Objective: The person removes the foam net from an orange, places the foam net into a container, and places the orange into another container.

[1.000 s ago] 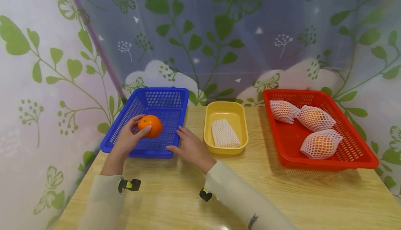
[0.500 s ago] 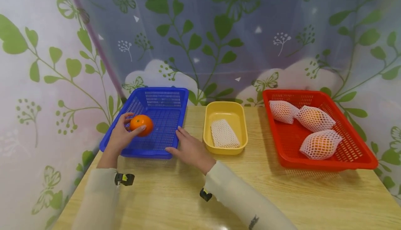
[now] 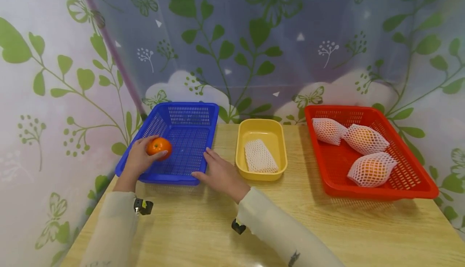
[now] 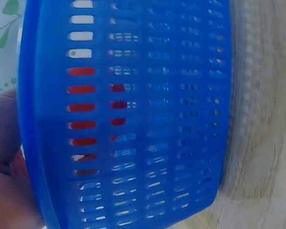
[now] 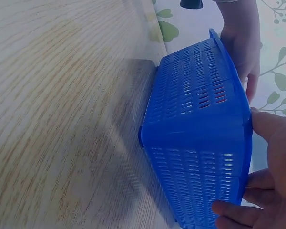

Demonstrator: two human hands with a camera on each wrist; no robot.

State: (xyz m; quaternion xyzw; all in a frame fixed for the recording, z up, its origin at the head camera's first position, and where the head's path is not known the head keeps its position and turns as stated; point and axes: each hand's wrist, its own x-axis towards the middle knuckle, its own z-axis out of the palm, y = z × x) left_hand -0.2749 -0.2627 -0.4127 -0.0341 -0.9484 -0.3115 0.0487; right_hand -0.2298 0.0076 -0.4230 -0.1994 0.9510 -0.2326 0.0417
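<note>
My left hand [image 3: 137, 158] holds an orange [image 3: 160, 146] with its green stem end upward, inside the left part of the blue basket [image 3: 189, 150]. Thumb and fingers lie on either side of the fruit. Through the basket's slots in the left wrist view, parts of the orange [image 4: 82, 107] show red-orange; whether it touches the basket floor I cannot tell. At the basket's near right corner, my right hand [image 3: 221, 174] rests on the rim with fingers extended. The right wrist view has its thumb on the rim and some fingertips [image 5: 224, 210] against the outer wall.
A yellow tub [image 3: 279, 146] with a white foam net sleeve [image 3: 260, 156] lying in it stands right of the blue basket. Farther right, a red basket [image 3: 334, 166] contains 3 oranges [image 3: 372, 170] in foam nets. A patterned curtain [image 3: 232, 49] backs the wooden table [image 3: 203, 226].
My left hand has moved left and slightly down with the orange, within the blue basket. The right hand has stayed at the basket's corner.
</note>
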